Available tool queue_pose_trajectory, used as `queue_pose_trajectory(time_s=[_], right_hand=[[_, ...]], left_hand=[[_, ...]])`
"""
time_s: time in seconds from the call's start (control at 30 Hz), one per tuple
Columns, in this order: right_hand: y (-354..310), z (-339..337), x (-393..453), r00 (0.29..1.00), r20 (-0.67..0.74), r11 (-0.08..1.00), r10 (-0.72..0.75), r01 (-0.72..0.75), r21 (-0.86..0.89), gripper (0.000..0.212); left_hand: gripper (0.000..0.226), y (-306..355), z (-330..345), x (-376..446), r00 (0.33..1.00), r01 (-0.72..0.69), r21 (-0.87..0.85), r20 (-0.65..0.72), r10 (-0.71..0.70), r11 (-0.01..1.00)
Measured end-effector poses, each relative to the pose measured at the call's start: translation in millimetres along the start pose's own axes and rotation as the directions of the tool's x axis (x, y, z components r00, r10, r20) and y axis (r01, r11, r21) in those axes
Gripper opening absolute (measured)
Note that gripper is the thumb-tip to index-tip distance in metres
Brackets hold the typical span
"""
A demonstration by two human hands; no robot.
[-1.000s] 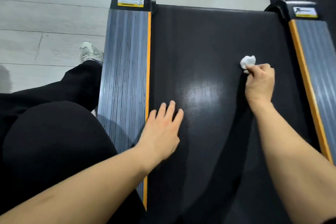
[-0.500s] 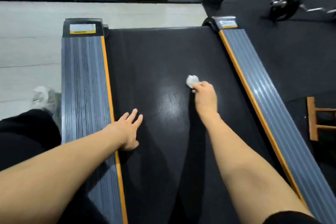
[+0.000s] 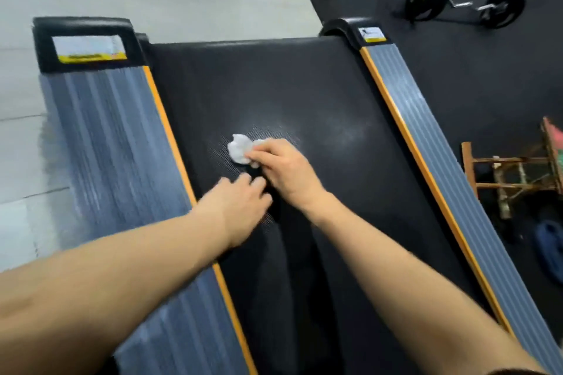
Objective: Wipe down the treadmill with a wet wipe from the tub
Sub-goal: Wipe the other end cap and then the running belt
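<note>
The right hand (image 3: 286, 167) pinches the crumpled wet wipe (image 3: 240, 148) against the middle of the treadmill belt (image 3: 320, 94), the left hand (image 3: 240, 207) rests loosely open beside it, so I would press flat and wipe in long overlapping strokes

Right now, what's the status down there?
Right hand grips wet wipe, on the belt. Left hand open, resting on belt. Nothing in the way.
</note>
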State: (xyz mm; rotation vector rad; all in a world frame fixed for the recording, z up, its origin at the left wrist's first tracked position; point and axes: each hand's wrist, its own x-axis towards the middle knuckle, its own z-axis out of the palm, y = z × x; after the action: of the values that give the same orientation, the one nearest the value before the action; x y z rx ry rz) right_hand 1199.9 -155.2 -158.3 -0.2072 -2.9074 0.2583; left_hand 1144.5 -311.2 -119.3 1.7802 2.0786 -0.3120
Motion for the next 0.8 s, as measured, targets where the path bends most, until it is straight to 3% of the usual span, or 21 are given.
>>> queue_pose_trajectory(time_s=[0.07,0.13,0.23,0.33,0.4,0.57,0.7,0.8], right_hand=[[24.6,-3.8,14.9,1.000,0.011,0.999,-0.017,0.016,0.044,0.031],[30.2,-16.7,21.2,0.988,0.148,0.996,0.049,-0.059,0.064,0.035],[22.5,-34.3,21.1,0.921,0.366,0.974,0.136,-0.192,0.122,0.045],[32.6,-42.1,32.0,0.877,0.458,0.958,0.145,-0.241,0.158,0.040],[44.8,-41.4,33.3,0.880,0.443,0.935,0.172,-0.287,0.209,0.034],[50.5,-27.6,21.3,0.936,0.324,0.930,0.139,-0.236,0.282,0.023],[62.9,-19.7,5.8,0.936,0.315,0.855,0.156,-0.288,0.432,0.028],[70.7,-13.9,7.1,0.948,0.274,0.865,0.163,-0.271,0.423,0.026]], left_hand=[[0.046,-16.7,4.2,-10.3,0.993,-0.119,-0.032,0.001,0.119,0.992],[0.052,-25.0,-5.1,-18.4,0.987,-0.134,-0.058,0.085,0.138,0.989],[0.051,-29.5,-21.0,-28.0,0.966,0.049,-0.188,0.258,0.001,0.981],[0.049,-30.5,-33.6,-33.4,0.929,0.177,-0.234,0.359,-0.084,0.956],[0.050,-21.8,-36.5,-30.0,0.951,0.165,-0.220,0.295,-0.095,0.961],[0.065,10.3,-21.0,-14.9,0.972,0.189,-0.127,0.165,-0.167,0.974],[0.076,18.1,-6.5,-6.4,0.938,0.300,-0.080,0.204,-0.279,0.951],[0.076,23.0,-7.4,-2.4,0.929,0.312,-0.057,0.230,-0.291,0.948]])
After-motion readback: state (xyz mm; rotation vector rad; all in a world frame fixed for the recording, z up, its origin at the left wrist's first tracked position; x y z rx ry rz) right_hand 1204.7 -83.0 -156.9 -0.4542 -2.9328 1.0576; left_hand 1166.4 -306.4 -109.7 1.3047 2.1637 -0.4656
